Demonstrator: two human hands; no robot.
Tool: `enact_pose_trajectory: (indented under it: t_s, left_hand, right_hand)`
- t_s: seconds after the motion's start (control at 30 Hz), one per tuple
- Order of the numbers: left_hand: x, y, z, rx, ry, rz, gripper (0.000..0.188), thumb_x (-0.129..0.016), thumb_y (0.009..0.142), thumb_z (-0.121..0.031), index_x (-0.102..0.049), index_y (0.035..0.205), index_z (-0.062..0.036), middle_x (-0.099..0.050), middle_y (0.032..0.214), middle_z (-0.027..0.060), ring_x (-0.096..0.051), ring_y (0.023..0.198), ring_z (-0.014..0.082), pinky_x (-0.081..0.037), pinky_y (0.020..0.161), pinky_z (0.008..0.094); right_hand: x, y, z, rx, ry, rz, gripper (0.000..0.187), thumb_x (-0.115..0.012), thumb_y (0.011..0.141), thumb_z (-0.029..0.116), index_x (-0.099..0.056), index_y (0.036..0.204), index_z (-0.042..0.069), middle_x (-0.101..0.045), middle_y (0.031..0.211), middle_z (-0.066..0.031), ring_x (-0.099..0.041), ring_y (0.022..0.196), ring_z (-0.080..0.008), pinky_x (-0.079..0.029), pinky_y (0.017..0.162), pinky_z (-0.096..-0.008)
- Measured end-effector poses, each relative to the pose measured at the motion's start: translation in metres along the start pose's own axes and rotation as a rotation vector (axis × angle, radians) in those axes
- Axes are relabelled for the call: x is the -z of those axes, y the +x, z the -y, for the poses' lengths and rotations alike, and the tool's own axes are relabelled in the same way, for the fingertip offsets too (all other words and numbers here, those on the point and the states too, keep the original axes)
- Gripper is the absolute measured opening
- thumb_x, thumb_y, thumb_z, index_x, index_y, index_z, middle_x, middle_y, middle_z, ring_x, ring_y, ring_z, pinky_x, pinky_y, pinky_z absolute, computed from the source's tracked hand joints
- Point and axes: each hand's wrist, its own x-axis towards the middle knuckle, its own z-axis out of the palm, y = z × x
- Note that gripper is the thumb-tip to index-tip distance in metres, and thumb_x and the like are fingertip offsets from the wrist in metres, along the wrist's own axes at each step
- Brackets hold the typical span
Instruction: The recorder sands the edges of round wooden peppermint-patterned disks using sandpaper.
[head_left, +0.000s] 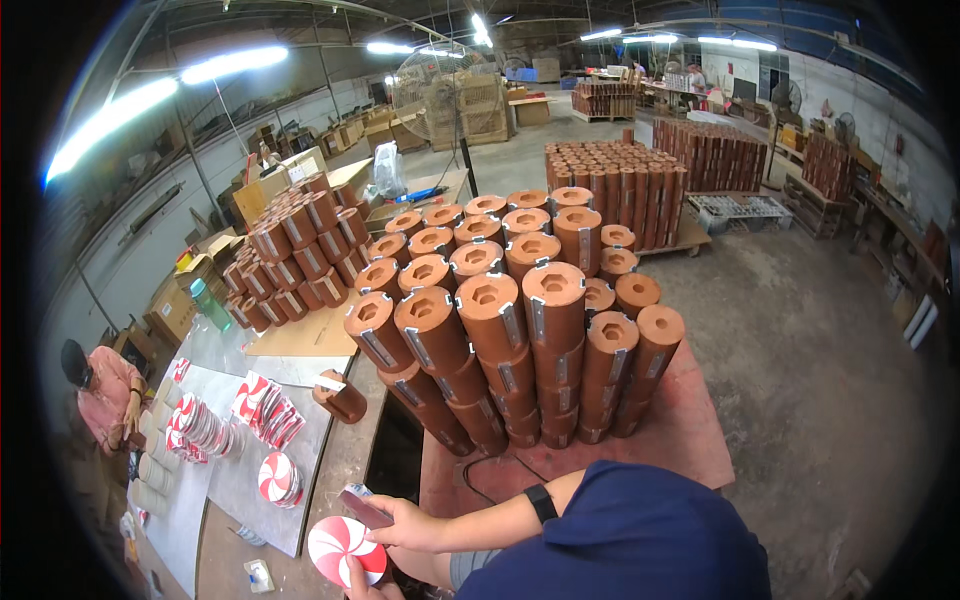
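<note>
A round disc with a red and white swirl (335, 545) is tilted up over the near edge of the table, low in the view. My left hand (368, 588), partly cut off by the lower edge, grips it with the thumb on its face. From the right, my right hand (412, 526) holds a flat brownish-red piece (366, 508) against or just above the disc's upper edge; whether they touch I cannot tell. More swirl discs stand in piles on the table: a short stack (278, 480), a leaning pile (262, 405) and a taller one (195, 425).
Stacked brown cylinders (490, 300) crowd a reddish platform (700, 420) ahead. One cylinder (341, 400) stands at the worktable's edge; more (300, 240) are piled beyond. A green bottle (208, 305) and a seated co-worker (108, 385) are at left. A small white container (258, 576) sits nearby.
</note>
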Motion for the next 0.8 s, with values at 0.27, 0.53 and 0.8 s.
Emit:
enact_pose_trajectory:
  t_s: [0.27, 0.53, 0.8]
  left_hand:
    - [-0.022, -0.002, -0.014, -0.077, 0.019, 0.045, 0.037, -0.05, 0.08, -0.016, -0.043, 0.112, 0.0009, -0.05, 0.107, 0.0128, -0.049, 0.099, 0.0235, -0.041, 0.084, 0.0357]
    - [-0.017, 0.035, -0.018, -0.125, 0.098, 0.168, 0.032, -0.05, 0.08, -0.014, -0.047, 0.108, -0.0013, -0.052, 0.102, 0.0106, -0.051, 0.096, 0.0217, -0.042, 0.081, 0.0346]
    - [-0.067, 0.065, -0.029, 0.102, -0.095, -0.012, 0.04, -0.047, 0.077, -0.007, -0.037, 0.115, 0.0016, -0.05, 0.106, 0.0151, -0.051, 0.097, 0.0273, -0.042, 0.083, 0.0388]
  right_hand:
    - [0.0, 0.001, 0.002, 0.277, -0.235, -0.067, 0.05, -0.058, 0.068, 0.002, -0.042, 0.114, -0.002, -0.046, 0.102, -0.0088, -0.047, 0.097, -0.0166, -0.037, 0.083, -0.0263]
    - [0.006, 0.004, 0.012, 0.242, -0.14, -0.097, 0.052, -0.059, 0.072, 0.007, -0.039, 0.118, -0.001, -0.045, 0.11, -0.0101, -0.044, 0.102, -0.0167, -0.034, 0.087, -0.0279]
    - [0.013, 0.013, 0.035, 0.366, 0.041, -0.271, 0.048, -0.057, 0.076, 0.006, -0.036, 0.119, 0.001, -0.049, 0.102, -0.0045, -0.048, 0.082, -0.0076, -0.043, 0.066, -0.0201]
